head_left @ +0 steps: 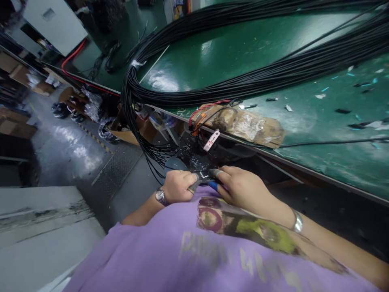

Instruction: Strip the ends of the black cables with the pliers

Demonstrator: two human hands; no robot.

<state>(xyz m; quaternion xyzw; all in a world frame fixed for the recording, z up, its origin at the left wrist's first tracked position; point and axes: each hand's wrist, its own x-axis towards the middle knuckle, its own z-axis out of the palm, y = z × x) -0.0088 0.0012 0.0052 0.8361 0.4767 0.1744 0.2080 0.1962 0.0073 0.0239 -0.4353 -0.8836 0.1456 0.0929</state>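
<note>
Purple cotton of the wearer's printed T-shirt (182, 251) fills the near field; all positions below are given relative to the green workbench (304, 134).

Hands: both meet just off the bench's near edge, below its lip and close to the chest. The left hand (178, 185), with a wristwatch (160, 196) on the wrist, is curled closed. It appears to grip a small cutting plier (203, 180), whose grey handle emerges from under the fingers. The right hand (243, 187) has a metal bangle (298, 222) on the wrist. Its fingers are pinched together at the tool's tip; one fingertip wears a blue cot and another a grey one. What the pinch holds is too small to tell; a thin wire end is likely.

Key relation: the plier's long axis runs roughly left to right between the two hands. Its working end points toward the right fingertips, which touch or nearly touch it. Neither hand is clearly nearer.

Bench edge: a taped cardboard pad (252, 123), wrinkled and glossy, lies on the lip, with red and orange leads (200, 113) beside it.

Bench top: a thick bundle of black cables (243, 81), smooth and round, loops across the surface and droops over the far-left corner toward the grey floor (69, 150). Small offcut scraps litter the green surface.
</note>
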